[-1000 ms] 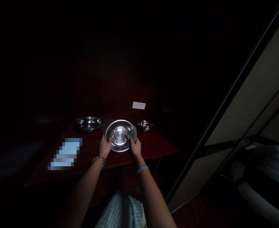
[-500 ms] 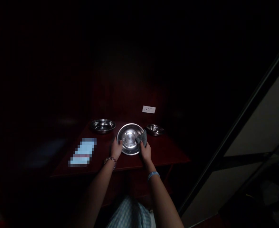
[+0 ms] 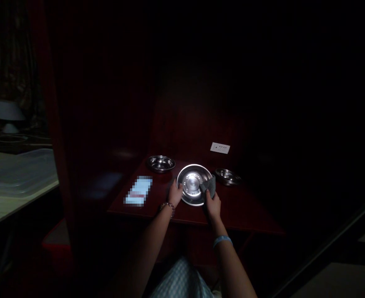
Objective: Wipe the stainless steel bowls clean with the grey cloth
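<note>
A round steel plate (image 3: 191, 182) with small dimples lies in the middle of a dark red wooden table (image 3: 247, 215). My left hand (image 3: 175, 193) grips the plate's left rim, fingers curled over the edge. My right hand (image 3: 212, 203) is closed on a folded grey cloth (image 3: 209, 187) that presses on the plate's right side. A bead bracelet is on my left wrist and a pale blue band on my right.
A steel bowl (image 3: 160, 163) stands at the table's back left and a smaller steel bowl (image 3: 227, 176) at the right. A blurred light blue packet (image 3: 138, 191) lies left of the plate. A white socket panel (image 3: 220, 147) is on the back wall. A pale table with a lamp (image 3: 4, 114) is far left.
The camera has swung left, so table and plate shift right in view and the left-hand room appears. Both hands keep their grip on plate and cloth.
</note>
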`<state>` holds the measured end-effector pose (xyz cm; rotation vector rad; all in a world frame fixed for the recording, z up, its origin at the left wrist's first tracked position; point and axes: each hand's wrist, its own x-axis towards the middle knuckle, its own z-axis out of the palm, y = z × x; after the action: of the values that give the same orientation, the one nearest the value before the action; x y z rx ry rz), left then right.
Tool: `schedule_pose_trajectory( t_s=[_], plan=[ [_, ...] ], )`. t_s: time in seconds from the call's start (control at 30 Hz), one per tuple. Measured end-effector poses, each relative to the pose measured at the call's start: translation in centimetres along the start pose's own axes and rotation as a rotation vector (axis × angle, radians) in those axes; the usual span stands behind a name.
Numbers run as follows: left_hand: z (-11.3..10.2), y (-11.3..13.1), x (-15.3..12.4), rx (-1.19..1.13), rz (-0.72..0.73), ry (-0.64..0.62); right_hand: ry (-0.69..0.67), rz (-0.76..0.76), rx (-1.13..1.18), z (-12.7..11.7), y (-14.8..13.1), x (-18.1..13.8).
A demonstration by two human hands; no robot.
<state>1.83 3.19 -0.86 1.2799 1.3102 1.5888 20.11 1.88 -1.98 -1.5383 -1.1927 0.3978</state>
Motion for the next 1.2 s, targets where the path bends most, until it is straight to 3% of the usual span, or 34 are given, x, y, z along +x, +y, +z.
schedule_pose_trajectory(
  t_s=[0.77,1.2],
  plan=[
    [0.33,-0.93,0.32,-0.014,0.046,0.01,0.004,0.023,-0.013,0.17,-0.28,-0.09],
    [0.0,-0.29,0.15,0.021,-0.004,-0.002,-0.008,0.049,-0.033,0.16,-0.22,-0.14]
  ],
)
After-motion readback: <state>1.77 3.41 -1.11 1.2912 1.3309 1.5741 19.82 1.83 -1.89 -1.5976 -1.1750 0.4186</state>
